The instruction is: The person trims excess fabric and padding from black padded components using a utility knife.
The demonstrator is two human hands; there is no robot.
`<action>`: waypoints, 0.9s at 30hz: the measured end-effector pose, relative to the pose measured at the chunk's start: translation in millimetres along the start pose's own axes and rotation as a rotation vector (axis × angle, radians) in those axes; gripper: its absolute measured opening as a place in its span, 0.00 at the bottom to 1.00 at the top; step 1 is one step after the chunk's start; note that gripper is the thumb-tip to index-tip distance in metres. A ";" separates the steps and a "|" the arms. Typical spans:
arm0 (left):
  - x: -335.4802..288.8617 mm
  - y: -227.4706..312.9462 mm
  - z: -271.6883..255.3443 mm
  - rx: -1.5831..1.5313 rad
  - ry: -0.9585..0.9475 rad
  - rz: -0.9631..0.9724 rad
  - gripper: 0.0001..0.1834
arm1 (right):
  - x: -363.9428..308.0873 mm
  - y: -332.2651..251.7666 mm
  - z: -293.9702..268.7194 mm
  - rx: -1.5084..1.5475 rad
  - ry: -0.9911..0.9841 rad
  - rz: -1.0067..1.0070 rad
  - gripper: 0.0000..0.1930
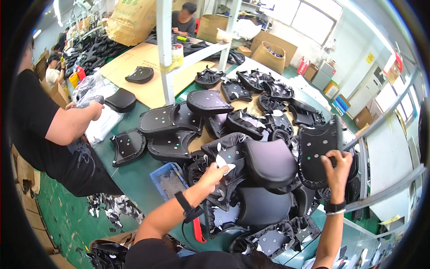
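Black padded seat cushions lie heaped on the green-topped table, some with bare undersides showing small holes and green dots. My left hand [213, 174] is closed in a pinch on a white flap [222, 162] at an upturned cushion with a loose black cover [230, 150]. At the right, my right hand [337, 167] grips the edge of a black seat cushion [317, 145], which is tilted up with its underside facing me. Between my hands rests a smooth-topped cushion [271, 162]. Below it sits another black cushion [263, 206].
A blue bin [169, 180] stands left of my left forearm, and a red-handled tool [198, 230] lies near my body. Metal posts [165, 54] rise from the table. A co-worker [53, 121] at the left handles clear plastic bags. A metal rail [380, 190] runs along the right.
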State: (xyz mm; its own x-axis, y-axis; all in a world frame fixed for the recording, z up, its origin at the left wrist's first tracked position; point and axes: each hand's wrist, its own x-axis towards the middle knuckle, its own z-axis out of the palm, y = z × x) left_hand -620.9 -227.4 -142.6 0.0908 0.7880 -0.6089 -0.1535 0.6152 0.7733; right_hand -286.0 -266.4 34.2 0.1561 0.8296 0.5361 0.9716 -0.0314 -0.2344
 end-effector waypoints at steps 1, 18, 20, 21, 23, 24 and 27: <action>5.0 -4.2 -3.1 0.172 0.247 0.356 0.22 | 3.3 -3.5 -6.8 0.017 0.057 -0.043 0.08; 137.0 86.6 -114.8 -1.016 -0.227 0.225 0.40 | -47.4 0.9 -2.0 0.858 -0.415 -0.051 0.20; 111.7 132.8 -25.8 -0.715 -0.407 0.407 0.33 | -74.4 61.6 -38.2 0.714 -0.410 0.000 0.19; 87.1 156.8 20.3 -0.620 -0.587 0.470 0.26 | -83.4 86.7 -63.6 0.681 -0.537 0.154 0.19; 19.6 201.0 127.1 -0.372 -0.978 0.614 0.18 | -103.0 147.6 -97.4 0.579 -0.614 0.076 0.20; -14.3 212.1 180.6 -0.298 -1.004 0.614 0.18 | -103.7 169.4 -121.9 0.487 -0.781 0.166 0.21; -84.8 225.8 337.8 -0.036 -1.133 0.635 0.20 | -144.1 299.9 -186.0 0.183 -0.934 0.318 0.16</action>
State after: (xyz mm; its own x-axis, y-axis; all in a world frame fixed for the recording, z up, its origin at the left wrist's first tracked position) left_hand -330.8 -147.4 143.5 0.7662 0.5315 0.3610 -0.5008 0.1420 0.8538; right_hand 16.0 -499.1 37.5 0.1257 0.9050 -0.4063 0.8544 -0.3069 -0.4194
